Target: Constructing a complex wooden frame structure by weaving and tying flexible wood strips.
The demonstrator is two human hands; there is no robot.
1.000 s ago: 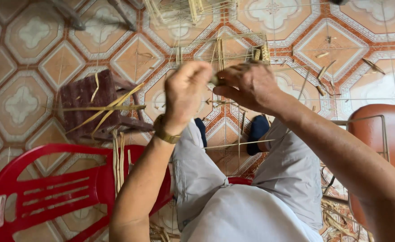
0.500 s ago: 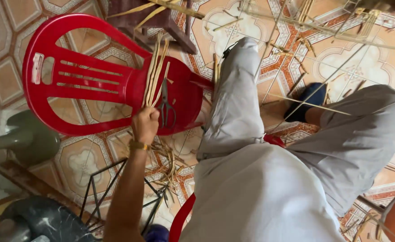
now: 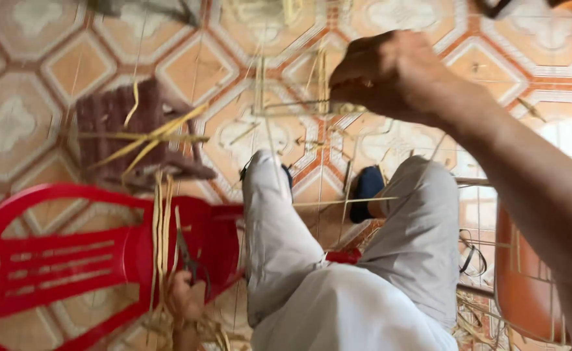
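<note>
Down by the red plastic chair [image 3: 58, 260] the left hand [image 3: 187, 296] had closed around the bundle of pale straw strips [image 3: 161, 240] it was reaching for half a second before, while the right hand [image 3: 390, 75] stayed pinched on the thin wire frame [image 3: 299, 107] above the knees.

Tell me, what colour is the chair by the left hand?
Red, clear in the head view: the chair beside the left hand.

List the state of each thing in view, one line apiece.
Left hand: low beside the red plastic chair, closed around pale straw strips.
Right hand: raised, pinching the thin wire frame.
Scissors: resting on the chair seat.
Brown wooden stool: on the tiled floor, loose strips lying across it.
</note>
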